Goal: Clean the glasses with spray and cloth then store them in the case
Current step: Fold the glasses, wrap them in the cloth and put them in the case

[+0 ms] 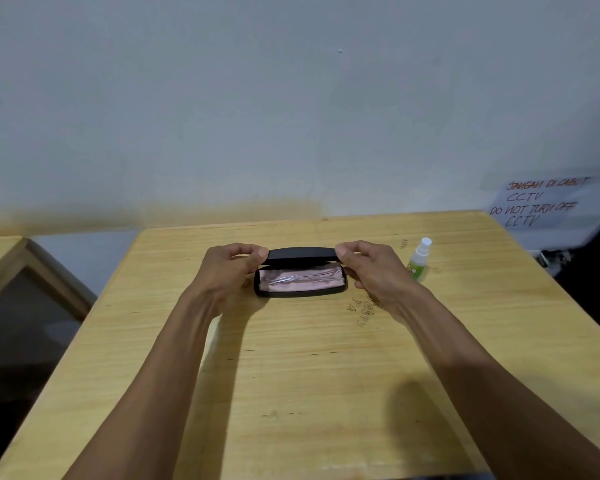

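Observation:
A black glasses case (300,292) lies in the middle of the wooden table (309,375), its lid (302,253) half raised. Inside it a pink cloth (302,280) is spread out, with the thin frame of the glasses (297,278) showing on top. My left hand (229,271) pinches the lid's left end and my right hand (374,271) pinches its right end. A small spray bottle (420,259) with a green label and white cap stands upright just right of my right hand.
A paper notice with handwriting (541,202) hangs on the wall at the far right. A second wooden table (0,258) stands to the left across a gap. The grey wall runs directly behind the table's far edge.

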`<state>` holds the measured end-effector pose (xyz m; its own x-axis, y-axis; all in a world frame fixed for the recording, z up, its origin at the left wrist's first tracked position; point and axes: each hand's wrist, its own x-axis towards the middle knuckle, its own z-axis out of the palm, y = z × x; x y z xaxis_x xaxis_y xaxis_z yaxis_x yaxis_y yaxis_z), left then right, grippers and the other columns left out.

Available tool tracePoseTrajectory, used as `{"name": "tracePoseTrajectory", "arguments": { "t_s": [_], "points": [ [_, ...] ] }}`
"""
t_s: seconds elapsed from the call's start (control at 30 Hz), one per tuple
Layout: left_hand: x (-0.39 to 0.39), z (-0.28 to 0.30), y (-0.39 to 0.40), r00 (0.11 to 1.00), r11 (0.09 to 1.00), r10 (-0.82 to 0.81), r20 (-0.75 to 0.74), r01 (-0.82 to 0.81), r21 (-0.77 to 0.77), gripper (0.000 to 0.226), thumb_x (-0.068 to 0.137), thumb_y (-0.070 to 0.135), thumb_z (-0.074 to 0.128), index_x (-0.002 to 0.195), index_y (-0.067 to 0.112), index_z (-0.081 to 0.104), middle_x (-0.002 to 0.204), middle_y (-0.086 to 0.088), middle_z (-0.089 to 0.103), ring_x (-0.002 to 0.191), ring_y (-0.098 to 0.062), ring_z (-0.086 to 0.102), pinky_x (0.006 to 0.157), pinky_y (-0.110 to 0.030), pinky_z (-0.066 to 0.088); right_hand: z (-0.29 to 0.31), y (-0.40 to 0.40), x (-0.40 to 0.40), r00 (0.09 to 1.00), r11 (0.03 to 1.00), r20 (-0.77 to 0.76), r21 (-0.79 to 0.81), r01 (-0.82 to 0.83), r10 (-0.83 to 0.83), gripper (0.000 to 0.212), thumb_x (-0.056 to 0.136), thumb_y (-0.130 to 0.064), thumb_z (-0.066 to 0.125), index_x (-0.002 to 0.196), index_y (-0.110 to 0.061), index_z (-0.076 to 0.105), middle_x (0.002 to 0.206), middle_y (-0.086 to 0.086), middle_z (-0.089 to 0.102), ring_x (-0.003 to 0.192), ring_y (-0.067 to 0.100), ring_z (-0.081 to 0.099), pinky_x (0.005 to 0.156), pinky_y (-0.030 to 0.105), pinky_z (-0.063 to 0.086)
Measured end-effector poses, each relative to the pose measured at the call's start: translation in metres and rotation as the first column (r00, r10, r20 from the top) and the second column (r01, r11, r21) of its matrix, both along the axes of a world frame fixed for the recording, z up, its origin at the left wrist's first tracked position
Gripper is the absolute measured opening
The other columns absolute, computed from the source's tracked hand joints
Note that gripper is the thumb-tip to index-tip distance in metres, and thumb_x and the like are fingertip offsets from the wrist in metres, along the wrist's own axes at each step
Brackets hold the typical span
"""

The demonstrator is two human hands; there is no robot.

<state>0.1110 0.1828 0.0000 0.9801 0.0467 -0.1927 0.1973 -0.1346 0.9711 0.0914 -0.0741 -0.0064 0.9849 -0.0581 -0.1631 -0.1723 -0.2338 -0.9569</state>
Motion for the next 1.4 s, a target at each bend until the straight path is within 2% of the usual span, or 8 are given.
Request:
{"name": "tracePoseTrajectory", "arguments": {
  "t_s": [0.13, 0.5, 0.67, 0.83, 1.0, 1.13, 1.3, 1.4],
  "points": [
    [-0.005, 0.001, -0.002, 1.0, 0.998, -0.004, -0.006, 0.003, -0.055, 0.016, 0.082, 0.02, 0.078, 0.093, 0.009, 0.075, 0.089, -0.008, 0.074, 0.083, -0.023, 0.069, 0.087, -0.043, 0.059, -0.003, -0.001, 0.0, 1.0, 1.0, -0.001, 0.026, -0.008, 0.008, 0.021, 0.095, -0.039, 0.066, 0.109, -0.024, 0.072, 0.108, -0.003, 0.076, 0.1, 0.012, 0.068, 0.081, 0.031, 0.054],
    [-0.006, -0.008, 0.009, 0.997, 0.998, -0.059, 0.048, 0.058, 0.028, 0.018, 0.08, 0.026, 0.08, 0.095, 0.018, 0.077, 0.094, -0.002, 0.076, 0.089, -0.019, 0.068, 0.093, -0.045, 0.055, -0.013, -0.006, -0.004, 0.997, 0.993, 0.048, 0.098, -0.063, 0.058, 0.027, 0.095, -0.029, 0.068, 0.12, -0.018, 0.069, 0.108, -0.001, 0.078, 0.104, 0.011, 0.07, 0.084, 0.027, 0.052],
    [-0.021, -0.015, 0.004, 0.99, 0.975, -0.089, 0.106, 0.064, 0.214, 0.025, 0.085, 0.019, 0.075, 0.109, 0.015, 0.071, 0.104, -0.002, 0.074, 0.099, -0.013, 0.068, 0.08, -0.02, 0.051, -0.025, -0.01, -0.01, 0.988, 0.993, 0.135, -0.099, -0.059, 0.072, 0.03, 0.091, -0.03, 0.072, 0.121, -0.024, 0.071, 0.112, -0.011, 0.075, 0.111, 0.004, 0.067, 0.1, 0.029, 0.054],
    [-0.023, -0.02, 0.004, 0.984, 0.955, -0.095, 0.153, 0.047, 0.293, 0.035, 0.084, 0.024, 0.076, 0.118, 0.016, 0.07, 0.111, 0.002, 0.073, 0.105, -0.011, 0.066, 0.097, -0.032, 0.052, -0.028, -0.008, -0.015, 0.976, 0.981, 0.201, -0.187, -0.044, 0.082, 0.035, 0.09, -0.028, 0.075, 0.124, -0.023, 0.07, 0.115, -0.012, 0.073, 0.109, -0.001, 0.065, 0.094, 0.017, 0.051],
    [-0.027, -0.017, 0.002, 0.979, 0.945, -0.1, 0.18, 0.037, 0.325, 0.031, 0.085, 0.024, 0.074, 0.117, 0.021, 0.072, 0.112, 0.005, 0.073, 0.105, -0.009, 0.065, 0.096, -0.032, 0.053, -0.027, -0.007, -0.017, 0.973, 0.977, 0.216, -0.211, -0.032, 0.079, 0.036, 0.09, -0.028, 0.075, 0.125, -0.023, 0.069, 0.116, -0.01, 0.073, 0.107, -0.002, 0.065, 0.091, 0.016, 0.053],
    [-0.034, -0.014, 0.001, 0.969, 0.92, -0.133, 0.21, 0.043, 0.389, 0.036, 0.086, 0.028, 0.073, 0.121, 0.024, 0.07, 0.113, 0.008, 0.071, 0.098, -0.002, 0.063, 0.083, -0.016, 0.049, -0.029, -0.008, -0.02, 0.977, 0.974, 0.182, -0.213, -0.074, 0.114, 0.049, 0.083, -0.035, 0.081, 0.13, -0.032, 0.066, 0.121, -0.012, 0.07, 0.098, 0.0, 0.07, 0.088, 0.016, 0.054],
    [-0.048, -0.014, -0.003, 0.95, 0.893, -0.19, 0.246, 0.063, 0.445, 0.053, 0.079, 0.028, 0.08, 0.129, 0.022, 0.063, 0.113, 0.014, 0.064, 0.089, 0.017, 0.054, 0.071, 0.003, 0.044, -0.032, -0.004, -0.024, 0.969, 0.961, 0.206, -0.265, -0.077, 0.134, 0.064, 0.078, -0.031, 0.085, 0.137, -0.032, 0.061, 0.126, -0.014, 0.062, 0.111, 0.009, 0.061, 0.092, 0.014, 0.049],
    [-0.053, -0.015, -0.007, 0.947, 0.856, -0.164, 0.275, -0.002, 0.517, 0.059, 0.075, 0.03, 0.082, 0.131, 0.023, 0.062, 0.114, 0.011, 0.066, 0.089, 0.01, 0.056, 0.072, 0.001, 0.04, -0.034, 0.0, -0.024, 0.954, 0.95, 0.265, -0.308, -0.055, 0.141, 0.061, 0.079, -0.03, 0.084, 0.136, -0.029, 0.062, 0.126, -0.013, 0.066, 0.112, 0.009, 0.062, 0.097, 0.019, 0.051]
  ]
}}
